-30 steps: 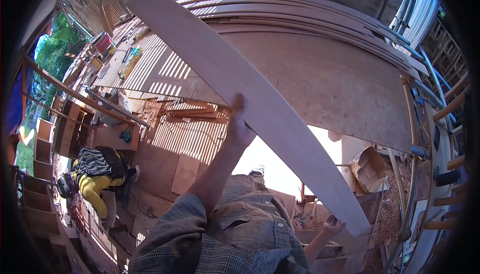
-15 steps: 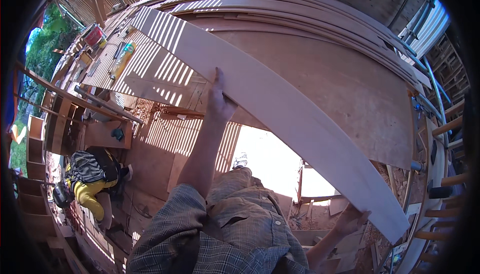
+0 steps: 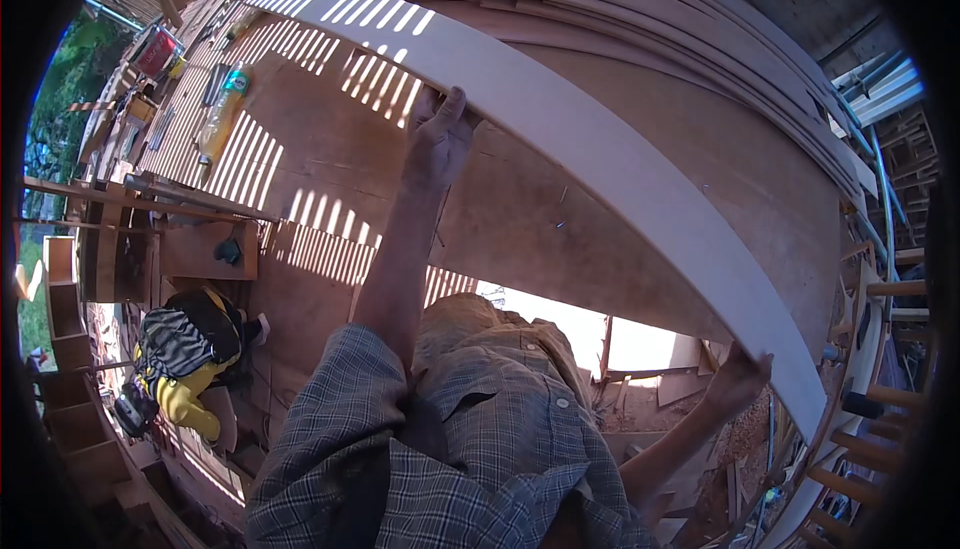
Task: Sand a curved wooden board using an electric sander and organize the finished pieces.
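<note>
A long, pale wooden plank [image 3: 585, 144] runs slantwise over the plywood-topped workbench [image 3: 520, 194], from far left to near right. My left hand [image 3: 440, 139] grips its near edge left of the middle, thumb showing and the other fingers mostly under the wood. Toward the right end my right hand [image 3: 741, 381] is closed on the same edge, its fingers partly hidden below the plank. Bars of sunlight fall across the plank's far end.
Behind the plank lies a stack of long curved boards [image 3: 640, 44]. A bottle of yellowish liquid [image 3: 222, 114] and a red container [image 3: 155, 52] are at the far left. Lower left, a person in yellow [image 3: 185, 369] crouches. Wooden rods [image 3: 870, 449] stick out at the right.
The plank has moved away from me over the workbench, its near right end rising in view. Both hands have gone with it, still holding its edge.
</note>
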A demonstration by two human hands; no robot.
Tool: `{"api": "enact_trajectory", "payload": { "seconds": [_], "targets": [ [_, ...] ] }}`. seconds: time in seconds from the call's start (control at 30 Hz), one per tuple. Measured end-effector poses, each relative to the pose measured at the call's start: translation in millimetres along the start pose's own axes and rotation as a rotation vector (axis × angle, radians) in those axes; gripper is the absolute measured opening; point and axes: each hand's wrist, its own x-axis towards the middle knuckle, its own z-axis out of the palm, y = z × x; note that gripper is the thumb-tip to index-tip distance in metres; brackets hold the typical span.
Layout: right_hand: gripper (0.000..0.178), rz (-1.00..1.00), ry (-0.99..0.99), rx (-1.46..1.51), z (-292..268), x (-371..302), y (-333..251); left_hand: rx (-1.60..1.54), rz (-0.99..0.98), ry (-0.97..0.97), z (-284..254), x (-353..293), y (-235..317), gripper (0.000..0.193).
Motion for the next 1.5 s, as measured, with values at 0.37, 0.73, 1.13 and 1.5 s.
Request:
{"api": "enact_trajectory", "payload": {
  "seconds": [0.37, 0.73, 1.13, 1.5],
  "targets": [
    [0.039, 0.119, 0.087, -0.226, 5, 66, 0, -0.229, 0.005, 0.184, -9, 5, -37, 0.034],
    [0.030, 0.099, -0.067, -0.216, 12, 133, -5, -0.127, 0.074, 0.321, 13, 17, -57, 0.031],
    [0.030, -0.011, -0.094, -0.167, 80, 223, 44, 0.061, 0.095, 0.267, 8, 132, -24, 0.021],
    [0.021, 0.170, -0.156, -0.027, 197, 380, 153, -0.054, -0.069, 0.353, -127, 321, -40, 0.023]
  ]
}}
